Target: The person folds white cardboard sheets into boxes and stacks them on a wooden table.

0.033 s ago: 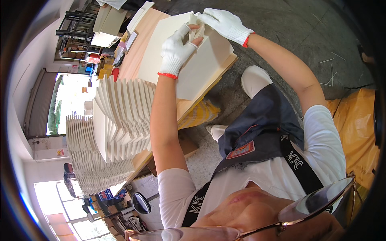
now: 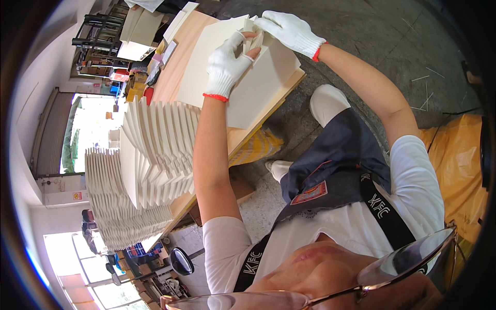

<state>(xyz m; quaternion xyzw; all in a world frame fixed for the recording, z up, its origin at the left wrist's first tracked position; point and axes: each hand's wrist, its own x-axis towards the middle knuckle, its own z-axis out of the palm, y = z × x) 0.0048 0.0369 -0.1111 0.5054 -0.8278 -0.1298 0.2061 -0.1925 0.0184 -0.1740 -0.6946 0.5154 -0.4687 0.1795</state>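
Observation:
My left hand (image 2: pixel 229 63) wears a white knit glove with a red cuff, its thumb and a fingertip bare. Those two digits close around a narrow folded piece of white card (image 2: pixel 251 44) near the far end of the work table (image 2: pixel 178 70). From the right, my gloved right hand (image 2: pixel 289 32) reaches to the same piece, fingers together and bent over its upper end. Beneath both hands lie large flat white card sheets (image 2: pixel 250 95), overhanging toward the table's near edge. My palms hide part of the folded piece.
Left of my left forearm stand tall stacks of folded white card (image 2: pixel 160 150) and more stacks (image 2: pixel 111 201). Yellow sacking (image 2: pixel 258 146) shows under the table. An orange sheet (image 2: pixel 454 165) hangs at the right. Thin white strips (image 2: pixel 424 98) lie on the floor.

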